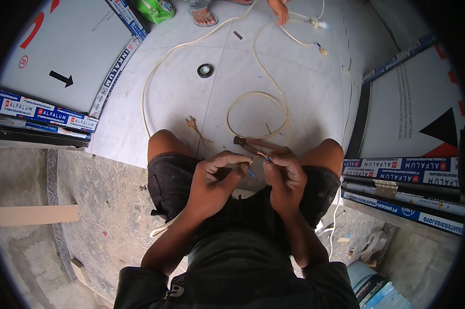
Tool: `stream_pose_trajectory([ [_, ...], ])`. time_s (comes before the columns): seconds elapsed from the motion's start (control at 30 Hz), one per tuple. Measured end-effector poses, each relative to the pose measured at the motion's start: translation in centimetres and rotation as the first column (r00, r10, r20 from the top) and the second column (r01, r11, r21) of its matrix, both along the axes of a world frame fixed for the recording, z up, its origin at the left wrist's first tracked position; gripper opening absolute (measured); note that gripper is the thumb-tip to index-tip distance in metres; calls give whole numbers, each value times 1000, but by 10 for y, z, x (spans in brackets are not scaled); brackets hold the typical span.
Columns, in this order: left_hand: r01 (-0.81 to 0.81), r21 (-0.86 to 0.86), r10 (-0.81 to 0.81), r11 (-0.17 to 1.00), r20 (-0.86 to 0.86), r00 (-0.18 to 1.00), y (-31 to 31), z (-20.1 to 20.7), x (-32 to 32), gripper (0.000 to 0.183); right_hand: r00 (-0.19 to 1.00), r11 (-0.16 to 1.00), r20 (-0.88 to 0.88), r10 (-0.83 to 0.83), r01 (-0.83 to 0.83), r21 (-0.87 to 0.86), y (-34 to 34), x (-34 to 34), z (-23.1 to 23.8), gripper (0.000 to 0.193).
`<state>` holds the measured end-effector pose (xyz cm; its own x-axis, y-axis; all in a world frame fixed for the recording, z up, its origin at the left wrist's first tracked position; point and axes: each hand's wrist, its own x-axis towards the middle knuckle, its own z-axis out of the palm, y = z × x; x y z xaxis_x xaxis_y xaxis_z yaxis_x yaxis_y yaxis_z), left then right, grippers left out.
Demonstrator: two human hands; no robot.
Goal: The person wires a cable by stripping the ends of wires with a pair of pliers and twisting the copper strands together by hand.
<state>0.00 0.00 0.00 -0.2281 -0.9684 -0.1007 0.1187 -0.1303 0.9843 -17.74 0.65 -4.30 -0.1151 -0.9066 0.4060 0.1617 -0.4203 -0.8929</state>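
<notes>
Wires (261, 154) with red and blue covering sit between my fingertips, just on my side of the pliers (238, 140). My left hand (214, 183) pinches with thumb and forefinger, a blue-covered end poking down below them; my right hand (285, 180) pinches the red and blue strands close beside it, fingers curled. The two hands are near each other but apart, and I cannot tell exactly how the strands join. The pliers lie on the floor tiles (178, 92), their handles running toward my right hand. A loop of cream cord (255, 93) lies just beyond the pliers, and a plug (192, 123) is to their left. Farther beyond the pliers, a roll of black tape (205, 70) lies to the left, while well off to the right are a light bulb (323, 24), a second plug (323, 51) and another person's hand (279, 11).
</notes>
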Motion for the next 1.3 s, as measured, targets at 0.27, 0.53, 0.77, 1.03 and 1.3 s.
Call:
stream_pose_trajectory([
  [0.27,-15,127,17,992,-11,1000,0,3,-2,19,929,916,343,140,-254,312,4,-3,7,13],
  [0.53,-5,55,1,998,73,997,-5,1,2,18,910,880,405,88,-262,397,-1,-6,-3,11],
  [0.77,-27,118,35,993,-64,997,-9,4,4,21,917,814,316,243,-370,448,8,-3,10,9],
  [1.03,1,-54,3,999,83,997,-6,-3,3,19,976,932,113,186,-211,295,11,0,2,13],
  [1.3,64,136,-52,989,-89,995,-4,2,12,12,984,958,40,171,-176,225,-3,-8,-2,15],
])
